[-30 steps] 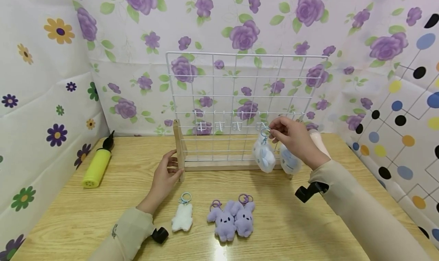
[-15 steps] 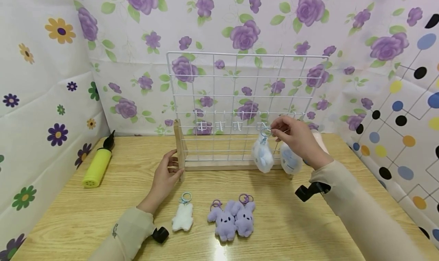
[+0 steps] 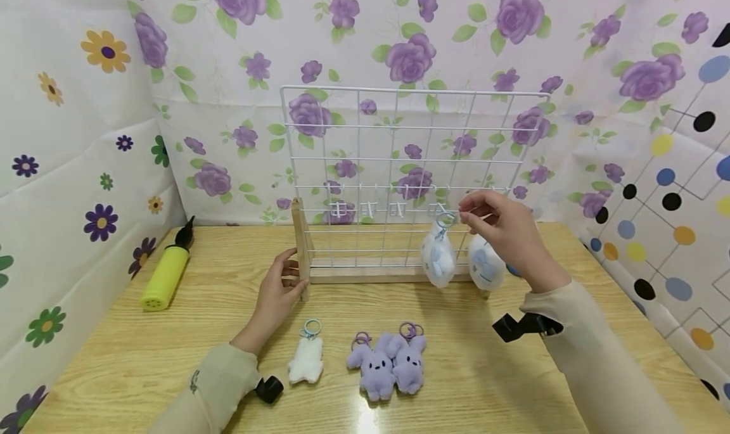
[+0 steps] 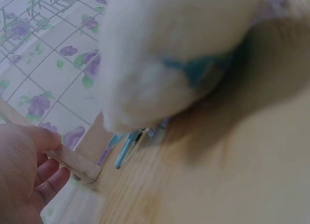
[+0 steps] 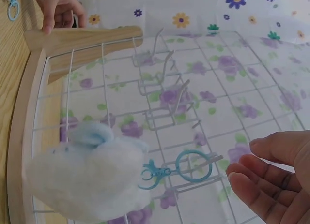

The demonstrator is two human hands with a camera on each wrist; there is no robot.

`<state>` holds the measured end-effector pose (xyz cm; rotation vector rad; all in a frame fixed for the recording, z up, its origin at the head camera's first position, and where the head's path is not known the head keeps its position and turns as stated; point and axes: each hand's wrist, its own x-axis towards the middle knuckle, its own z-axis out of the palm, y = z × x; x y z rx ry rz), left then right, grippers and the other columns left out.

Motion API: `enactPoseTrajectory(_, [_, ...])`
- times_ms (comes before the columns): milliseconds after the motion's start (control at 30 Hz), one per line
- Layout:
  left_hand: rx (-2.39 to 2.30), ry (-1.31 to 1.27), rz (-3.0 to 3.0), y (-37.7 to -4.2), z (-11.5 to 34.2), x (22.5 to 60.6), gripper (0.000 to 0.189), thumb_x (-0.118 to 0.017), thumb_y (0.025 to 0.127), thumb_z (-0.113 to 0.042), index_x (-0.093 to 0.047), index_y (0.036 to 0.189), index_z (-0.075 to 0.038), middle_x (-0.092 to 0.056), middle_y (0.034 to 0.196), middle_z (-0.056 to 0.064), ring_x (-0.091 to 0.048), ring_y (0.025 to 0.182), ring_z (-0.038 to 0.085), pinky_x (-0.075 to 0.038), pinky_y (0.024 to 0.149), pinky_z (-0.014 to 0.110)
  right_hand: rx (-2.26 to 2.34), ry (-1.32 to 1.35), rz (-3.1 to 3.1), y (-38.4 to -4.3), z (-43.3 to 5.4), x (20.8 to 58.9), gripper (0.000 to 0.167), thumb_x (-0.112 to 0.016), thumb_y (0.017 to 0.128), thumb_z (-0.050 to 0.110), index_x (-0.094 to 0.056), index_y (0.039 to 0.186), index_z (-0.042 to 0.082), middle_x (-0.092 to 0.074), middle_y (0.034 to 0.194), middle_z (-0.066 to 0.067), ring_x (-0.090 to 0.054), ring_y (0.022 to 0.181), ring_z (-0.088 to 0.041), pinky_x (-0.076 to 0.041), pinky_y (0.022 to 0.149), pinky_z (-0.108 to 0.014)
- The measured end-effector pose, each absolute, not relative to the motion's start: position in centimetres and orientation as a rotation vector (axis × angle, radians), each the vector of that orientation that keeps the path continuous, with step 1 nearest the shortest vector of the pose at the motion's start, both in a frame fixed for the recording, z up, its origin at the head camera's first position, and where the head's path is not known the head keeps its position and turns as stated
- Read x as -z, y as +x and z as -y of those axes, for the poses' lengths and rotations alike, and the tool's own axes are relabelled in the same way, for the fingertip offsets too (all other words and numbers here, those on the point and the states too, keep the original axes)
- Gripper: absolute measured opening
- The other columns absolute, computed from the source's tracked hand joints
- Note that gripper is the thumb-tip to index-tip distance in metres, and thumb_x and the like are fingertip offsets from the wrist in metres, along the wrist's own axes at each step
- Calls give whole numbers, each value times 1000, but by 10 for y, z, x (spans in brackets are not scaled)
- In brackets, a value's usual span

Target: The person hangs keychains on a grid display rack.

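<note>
My left hand (image 3: pixel 277 288) grips the wooden side post (image 3: pixel 301 250) of a white wire grid rack (image 3: pixel 393 127), thumb on the near side. From a hook on the grid's right part hangs a white-and-blue plush keychain (image 3: pixel 438 260) by its light blue ring (image 5: pixel 193 166). My right hand (image 3: pixel 504 231) is just right of that ring, apart from it, with loosely bent fingers (image 5: pixel 247 178) and nothing between them. Another white-and-blue plush keychain (image 3: pixel 486 263) hangs further right, partly behind the right hand. Several bare white hooks (image 3: pixel 367 209) line the grid's left and middle.
On the wooden table (image 3: pixel 456 370) in front lie a white plush keychain (image 3: pixel 306 360) and two purple plush bunny keychains, one left (image 3: pixel 377 370) and one right (image 3: pixel 409 364). A yellow hand pump (image 3: pixel 165 277) lies at the left. Patterned cloth (image 3: pixel 228 73) surrounds the table.
My right hand has drawn slightly to the right, away from the ring, and its fingers have left it. The hanging plush has turned a little. My left hand stays on the post.
</note>
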<state>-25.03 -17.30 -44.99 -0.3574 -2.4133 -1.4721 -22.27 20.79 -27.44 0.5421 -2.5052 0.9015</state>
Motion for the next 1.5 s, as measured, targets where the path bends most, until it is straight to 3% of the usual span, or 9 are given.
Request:
enactPoseTrajectory(333, [1476, -364, 2401, -251, 173, 450, 67, -69, 84, 3, -37, 142, -4, -56, 117, 22, -59, 101, 32, -56, 79, 28, -868, 579, 2452, -206, -204, 276, 14, -63, 93, 16, -65, 105, 9, -69, 91, -4, -59, 68, -2, -51, 63, -12])
enactPoseTrajectory(633, [1474, -373, 2385, -251, 172, 450, 67, -69, 83, 4, -37, 141, -3, -56, 116, 22, -59, 101, 32, -57, 79, 29, -906, 649, 2367, -191, -201, 291, 14, -66, 89, 5, -65, 102, 6, -69, 92, -4, -57, 72, 4, -49, 62, -10])
enactPoseTrajectory(1000, [1470, -370, 2382, -251, 174, 451, 67, -69, 83, 4, -37, 141, -3, -56, 116, 22, -59, 100, 31, -56, 79, 28, -915, 691, 2382, -178, -200, 312, 15, -68, 87, 3, -66, 101, 8, -68, 92, -1, -57, 78, 4, -51, 63, -13])
enactPoseTrajectory(1500, [1477, -369, 2387, -252, 174, 452, 68, -69, 83, 4, -37, 142, -4, -56, 117, 21, -59, 101, 31, -56, 80, 30, -1003, 762, 2385, -167, -192, 347, 19, -70, 83, -2, -66, 99, 8, -68, 88, 1, -59, 73, 3, -54, 60, -17])
